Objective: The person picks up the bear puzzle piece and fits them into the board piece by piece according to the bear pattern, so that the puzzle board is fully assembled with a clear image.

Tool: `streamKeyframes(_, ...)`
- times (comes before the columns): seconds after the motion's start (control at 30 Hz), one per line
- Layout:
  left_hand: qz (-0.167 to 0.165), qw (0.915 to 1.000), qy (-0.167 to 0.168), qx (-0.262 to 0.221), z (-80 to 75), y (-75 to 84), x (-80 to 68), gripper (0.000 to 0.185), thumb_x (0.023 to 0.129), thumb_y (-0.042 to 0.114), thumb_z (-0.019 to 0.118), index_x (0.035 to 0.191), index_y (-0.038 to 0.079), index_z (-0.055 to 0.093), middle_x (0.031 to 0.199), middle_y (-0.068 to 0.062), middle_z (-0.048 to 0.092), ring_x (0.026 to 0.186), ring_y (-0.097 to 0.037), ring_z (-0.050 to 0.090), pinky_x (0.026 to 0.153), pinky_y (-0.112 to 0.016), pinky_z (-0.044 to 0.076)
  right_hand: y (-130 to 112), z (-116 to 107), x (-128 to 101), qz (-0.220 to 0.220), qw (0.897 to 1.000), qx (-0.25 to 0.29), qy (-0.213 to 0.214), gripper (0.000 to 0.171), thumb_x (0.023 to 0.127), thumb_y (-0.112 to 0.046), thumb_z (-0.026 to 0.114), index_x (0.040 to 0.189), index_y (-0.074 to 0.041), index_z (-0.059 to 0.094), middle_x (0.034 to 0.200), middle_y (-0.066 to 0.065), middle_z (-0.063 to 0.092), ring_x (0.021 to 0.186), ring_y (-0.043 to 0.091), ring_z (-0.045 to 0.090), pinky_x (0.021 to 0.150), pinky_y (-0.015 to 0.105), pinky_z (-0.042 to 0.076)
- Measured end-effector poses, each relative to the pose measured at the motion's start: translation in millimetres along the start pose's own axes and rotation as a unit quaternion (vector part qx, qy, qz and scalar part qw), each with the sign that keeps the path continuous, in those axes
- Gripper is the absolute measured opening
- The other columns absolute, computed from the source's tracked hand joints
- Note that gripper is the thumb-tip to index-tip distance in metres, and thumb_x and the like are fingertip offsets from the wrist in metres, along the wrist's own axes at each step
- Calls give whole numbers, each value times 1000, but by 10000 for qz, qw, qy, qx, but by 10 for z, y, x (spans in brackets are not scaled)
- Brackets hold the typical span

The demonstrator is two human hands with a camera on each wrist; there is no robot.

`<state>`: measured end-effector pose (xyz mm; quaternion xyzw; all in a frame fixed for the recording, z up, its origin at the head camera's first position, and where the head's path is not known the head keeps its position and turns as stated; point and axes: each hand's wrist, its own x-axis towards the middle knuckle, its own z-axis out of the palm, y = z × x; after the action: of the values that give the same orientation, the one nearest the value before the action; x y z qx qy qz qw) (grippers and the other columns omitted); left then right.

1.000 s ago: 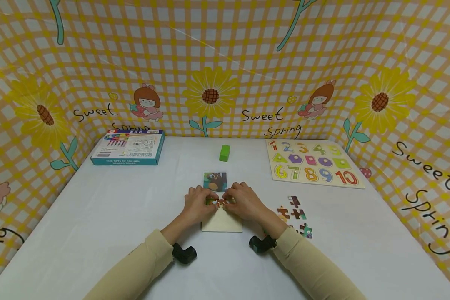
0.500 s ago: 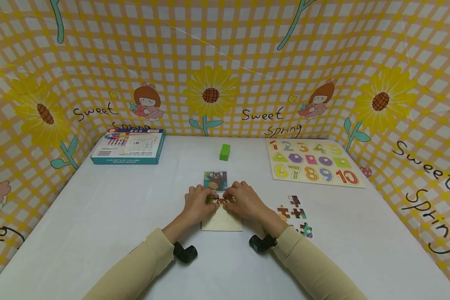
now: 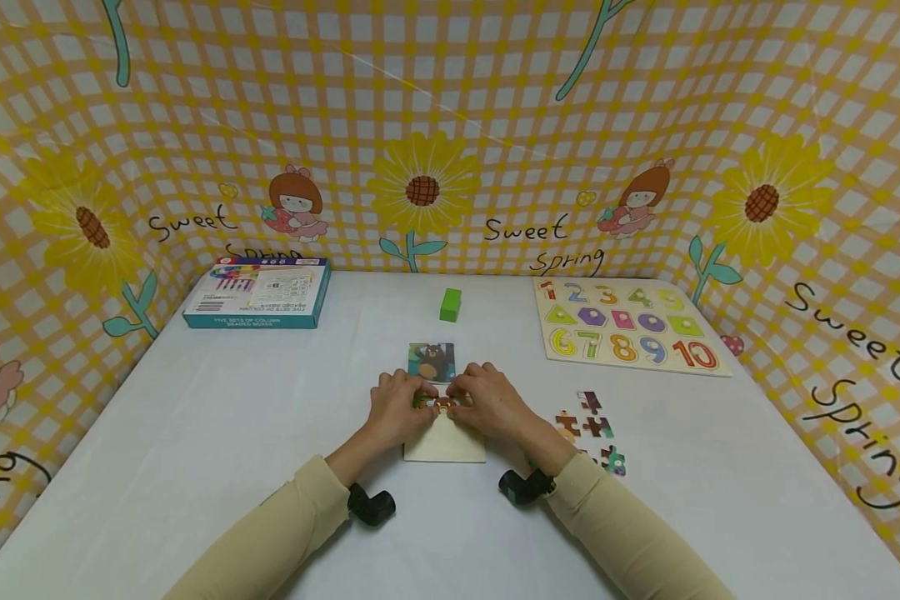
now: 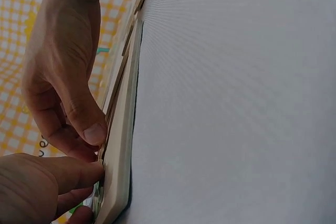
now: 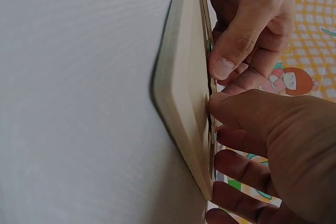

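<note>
A pale wooden puzzle board lies flat at the middle of the white table. My left hand and right hand meet over its far end, fingers curled, and pinch small coloured jigsaw pieces against it. In the left wrist view my left hand has its thumb against the board. The right wrist view shows my right hand with its thumb on the edge of the board. Most of the pieces are hidden under my fingers.
A bear picture card lies just beyond the hands, and a green block farther back. Several loose jigsaw pieces sit to the right. A number board is at the back right, a blue box at the back left.
</note>
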<state>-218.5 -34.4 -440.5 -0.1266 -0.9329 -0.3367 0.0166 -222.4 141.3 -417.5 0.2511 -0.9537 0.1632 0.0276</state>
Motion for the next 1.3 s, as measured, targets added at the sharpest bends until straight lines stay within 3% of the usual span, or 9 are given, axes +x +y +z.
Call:
streamKeyframes(0.57, 141, 9998, 42, -140, -6, 4, -19, 22, 75, 23, 71, 95, 15, 71, 96, -8, 58, 88, -23, 40, 74, -40, 30, 22, 3, -1, 46, 10000, 1, -3, 21, 78, -25, 74, 95, -13, 71, 90, 1, 61, 88, 20, 49, 79, 36, 40)
streamKeyframes(1.3, -16, 9999, 19, -151, -19, 46, -40, 18, 77, 21, 71, 95, 15, 70, 98, -8, 56, 92, -24, 39, 77, -40, 29, 1, -1, 2, 38, 10000, 39, -20, 18, 78, -22, 73, 94, -16, 72, 91, 1, 62, 87, 19, 49, 75, 34, 39)
